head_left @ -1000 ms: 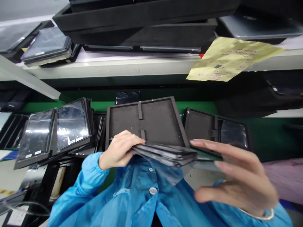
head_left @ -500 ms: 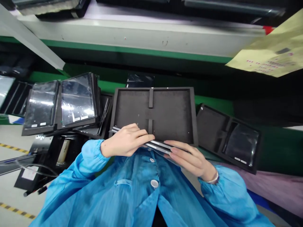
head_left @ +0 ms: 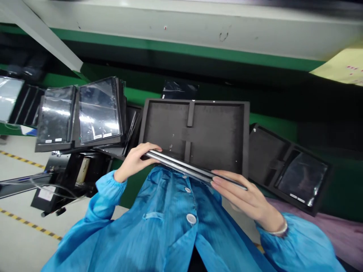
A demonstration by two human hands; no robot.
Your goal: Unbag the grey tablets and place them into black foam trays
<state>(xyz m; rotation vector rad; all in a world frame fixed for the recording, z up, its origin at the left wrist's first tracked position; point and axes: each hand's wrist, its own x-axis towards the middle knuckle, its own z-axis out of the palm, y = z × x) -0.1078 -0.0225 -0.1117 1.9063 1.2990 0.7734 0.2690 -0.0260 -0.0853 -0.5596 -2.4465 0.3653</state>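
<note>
Two thin flat panels [head_left: 181, 166], dark with pale edges and looking like screen panels, are held together nearly edge-on in front of my coat. My left hand [head_left: 138, 156] grips their left end, thumb below and fingers above. At the right end my right hand [head_left: 244, 194] is closed on them, with its fingers at the edges. Just beyond the panels lies a black foam tray [head_left: 217, 138] with two shallow compartments split by a notched divider. The panels and my hands cover part of its near edge.
On the left, stacked black trays hold glossy screen panels [head_left: 99, 109] in clear film. At the right, another tray [head_left: 266, 151] has one wrapped panel [head_left: 302, 175] in its right compartment. A white shelf edge [head_left: 181, 19] runs across above, with a yellow paper [head_left: 343, 68] hanging at right.
My left hand has slid to the panels' left end, and my right hand has moved right along them. The panels now show edge-on. The view has shifted slightly.
</note>
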